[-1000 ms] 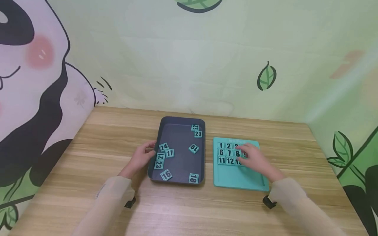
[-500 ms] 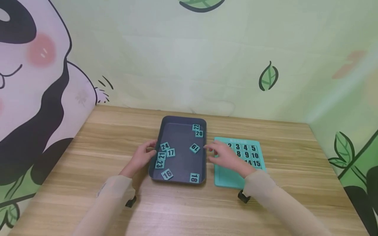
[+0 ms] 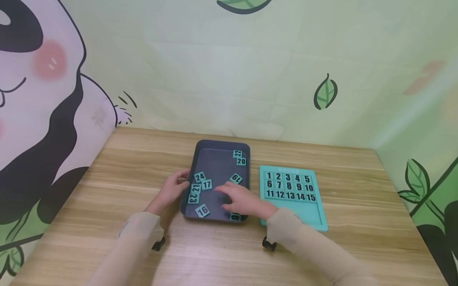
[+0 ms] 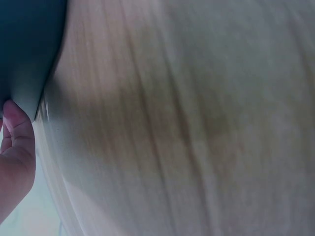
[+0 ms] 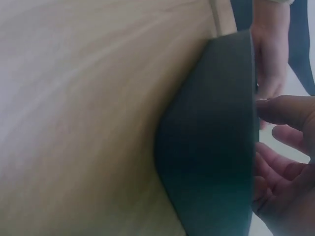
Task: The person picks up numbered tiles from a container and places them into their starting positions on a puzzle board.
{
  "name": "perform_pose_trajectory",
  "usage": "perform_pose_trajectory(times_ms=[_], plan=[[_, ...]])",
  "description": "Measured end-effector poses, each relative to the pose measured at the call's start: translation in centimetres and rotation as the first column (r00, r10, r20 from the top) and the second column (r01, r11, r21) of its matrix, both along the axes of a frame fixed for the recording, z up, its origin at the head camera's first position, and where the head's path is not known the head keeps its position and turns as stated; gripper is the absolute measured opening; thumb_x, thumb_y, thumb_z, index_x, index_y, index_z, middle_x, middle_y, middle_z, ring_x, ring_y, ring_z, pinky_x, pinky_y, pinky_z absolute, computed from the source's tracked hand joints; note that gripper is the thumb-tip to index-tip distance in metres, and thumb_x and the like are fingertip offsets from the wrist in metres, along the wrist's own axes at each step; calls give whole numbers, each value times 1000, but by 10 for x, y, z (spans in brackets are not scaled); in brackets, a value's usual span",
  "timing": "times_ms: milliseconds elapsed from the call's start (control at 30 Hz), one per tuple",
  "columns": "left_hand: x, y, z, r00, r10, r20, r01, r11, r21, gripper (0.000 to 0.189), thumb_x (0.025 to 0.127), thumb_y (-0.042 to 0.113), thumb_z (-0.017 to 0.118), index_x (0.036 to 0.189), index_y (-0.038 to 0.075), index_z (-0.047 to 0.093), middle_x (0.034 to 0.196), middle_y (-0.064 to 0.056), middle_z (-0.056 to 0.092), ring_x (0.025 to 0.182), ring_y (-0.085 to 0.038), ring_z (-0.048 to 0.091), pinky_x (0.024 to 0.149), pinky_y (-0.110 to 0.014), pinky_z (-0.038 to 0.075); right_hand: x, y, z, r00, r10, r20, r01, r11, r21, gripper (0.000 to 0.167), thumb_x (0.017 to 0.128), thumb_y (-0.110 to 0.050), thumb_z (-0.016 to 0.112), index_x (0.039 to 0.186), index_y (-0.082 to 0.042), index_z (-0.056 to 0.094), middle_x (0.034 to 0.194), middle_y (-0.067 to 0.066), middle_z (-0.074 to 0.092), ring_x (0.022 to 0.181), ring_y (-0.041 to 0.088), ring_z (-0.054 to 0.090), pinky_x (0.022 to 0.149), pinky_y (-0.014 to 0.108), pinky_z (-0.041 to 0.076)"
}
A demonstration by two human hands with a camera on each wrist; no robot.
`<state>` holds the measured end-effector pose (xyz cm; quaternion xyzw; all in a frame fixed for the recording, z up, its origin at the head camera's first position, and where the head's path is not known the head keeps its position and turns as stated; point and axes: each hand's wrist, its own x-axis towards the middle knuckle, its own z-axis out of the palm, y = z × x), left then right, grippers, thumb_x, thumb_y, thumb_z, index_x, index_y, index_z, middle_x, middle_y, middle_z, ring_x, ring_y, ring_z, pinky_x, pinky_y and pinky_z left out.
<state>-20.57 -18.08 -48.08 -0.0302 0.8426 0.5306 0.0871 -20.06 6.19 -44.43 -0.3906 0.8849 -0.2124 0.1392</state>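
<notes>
A dark blue-grey tray (image 3: 218, 159) lies on the wooden table with loose turquoise number tiles in it, among them 16 (image 3: 202, 211), 17 (image 3: 206, 184), 24 (image 3: 199, 176) and 19 (image 3: 235, 178). My left hand (image 3: 172, 187) holds the tray's left rim; the left wrist view catches its thumb (image 4: 18, 125) against the tray wall. Over the lower right part of the tray hovers my right hand (image 3: 241, 199), thumb and fingers apart, no tile visible between them. It partly covers tile 18 (image 3: 235, 216).
A turquoise number board (image 3: 291, 208) lies right of the tray, its upper three rows filled with tiles 1 to 15. Tiles 22 (image 3: 237, 153) and 20 (image 3: 241, 161) touch in the tray's upper right corner. A printed cloth wall (image 3: 229, 87) stands behind the table.
My right hand has moved left from the number board, across the tray's right rim, to over the tray. My left hand has stayed at the left rim.
</notes>
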Motion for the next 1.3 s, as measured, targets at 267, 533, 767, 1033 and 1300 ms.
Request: perform_pose_trajectory(times_ms=[267, 533, 767, 1033, 1300], plan=[[-1, 0, -2, 1000, 1, -22, -1, 1000, 4, 45, 88, 3, 44, 132, 5, 38, 124, -20, 45, 112, -37, 47, 91, -43, 43, 6, -18, -9, 1000, 13, 4, -13, 1000, 20, 52, 78, -17, 63, 128, -14, 46, 114, 6, 51, 93, 13, 51, 83, 25, 46], [-1, 0, -2, 1000, 2, -10, -2, 1000, -3, 46, 88, 5, 44, 133, 7, 37, 124, -18, 45, 113, -37, 46, 91, -44, 44, 9, -33, -19, 999, 49, -5, -49, 995, 90, 56, 77, -20, 66, 129, -20, 45, 113, 4, 50, 94, 12, 53, 82, 24, 47], [0, -1, -2, 1000, -1, -18, 1, 1000, 1, 45, 88, 4, 44, 133, 6, 37, 123, -19, 45, 113, -37, 46, 91, -44, 44, 8, -42, -24, 998, 60, -29, -56, 990, 132, 47, 76, -21, 67, 121, -18, 53, 105, 1, 52, 90, 9, 53, 80, 22, 46], [0, -1, -2, 1000, 2, -15, -2, 1000, -8, 45, 88, 4, 44, 132, 6, 38, 123, -19, 45, 114, -37, 46, 91, -44, 44, 8, -46, -24, 999, 42, -21, -39, 990, 138, 37, 77, -20, 65, 114, -16, 59, 99, -3, 55, 86, 7, 52, 78, 20, 45], [1, 0, -1, 1000, 6, -27, -7, 1000, -9, 45, 87, 3, 44, 132, 5, 38, 124, -19, 45, 112, -37, 47, 90, -43, 44, 6, -32, -16, 993, 68, -101, -52, 987, 149, 36, 77, -20, 63, 113, -13, 60, 98, -1, 58, 86, 9, 54, 77, 23, 47]])
